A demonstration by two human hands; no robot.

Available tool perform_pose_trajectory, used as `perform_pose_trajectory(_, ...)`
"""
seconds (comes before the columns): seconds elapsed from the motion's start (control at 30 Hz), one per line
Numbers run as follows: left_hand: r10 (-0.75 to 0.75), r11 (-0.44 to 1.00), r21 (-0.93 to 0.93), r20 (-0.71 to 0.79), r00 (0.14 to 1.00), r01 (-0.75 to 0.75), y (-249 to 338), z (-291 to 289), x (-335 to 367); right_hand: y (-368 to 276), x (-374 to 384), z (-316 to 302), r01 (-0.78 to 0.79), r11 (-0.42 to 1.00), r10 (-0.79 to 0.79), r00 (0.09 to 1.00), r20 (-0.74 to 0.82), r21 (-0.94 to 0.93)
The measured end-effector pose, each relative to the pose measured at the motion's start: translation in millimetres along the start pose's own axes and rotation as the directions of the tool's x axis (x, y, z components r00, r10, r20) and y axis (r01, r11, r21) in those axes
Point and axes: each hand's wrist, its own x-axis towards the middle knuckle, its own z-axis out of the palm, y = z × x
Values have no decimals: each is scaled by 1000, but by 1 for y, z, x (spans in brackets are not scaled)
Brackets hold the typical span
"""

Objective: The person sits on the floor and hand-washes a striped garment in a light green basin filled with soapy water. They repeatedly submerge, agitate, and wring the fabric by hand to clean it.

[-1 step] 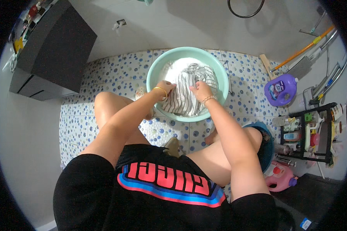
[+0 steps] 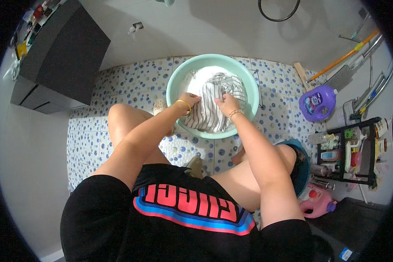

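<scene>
A pale green basin (image 2: 174, 83) stands on the floor in front of me. Inside it lies a white garment with dark stripes (image 2: 214, 111), bunched up, with a white mass like suds or white cloth (image 2: 201, 78) at its far left. My left hand (image 2: 189, 101), with a gold bangle at the wrist, pinches the striped garment near its left side. My right hand (image 2: 228, 105), wearing a bracelet, is closed on a fold of the same garment right of the middle. The two hands are a short gap apart. Some fingers are hidden beneath the hands.
A purple jug (image 2: 317, 103) stands right of the basin, near an orange-handled pole (image 2: 343, 56). Closer to me on the right are a black rack of bottles (image 2: 347, 150), a blue tub (image 2: 303, 174) and a pink jug (image 2: 316, 201). A dark cabinet (image 2: 61, 52) is at the far left.
</scene>
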Motion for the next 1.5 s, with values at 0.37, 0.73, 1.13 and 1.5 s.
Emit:
perform_pose_trajectory(0.37, -19, 988, -115, 580, 815, 105, -7, 11, -49, 6, -9, -49, -487, 614, 138, 841, 523, 621)
perform_pose_trajectory(0.73, 175, 738, -631, 522, 835, 240, 0, 33, -44, -5, -30, -76, -551, 166, -83, 819, 568, 818)
perform_pose_trajectory(1.13, 543, 715, -661, 321, 776, -227, 38, 34, -78, -26, -36, -87, -385, 401, -250, 827, 504, 831)
perform_pose_trajectory(1.5, 609, 662, -642, 159, 777, -387, 82, 4, -82, -35, -30, -95, -171, 185, -236, 948, 213, 968)
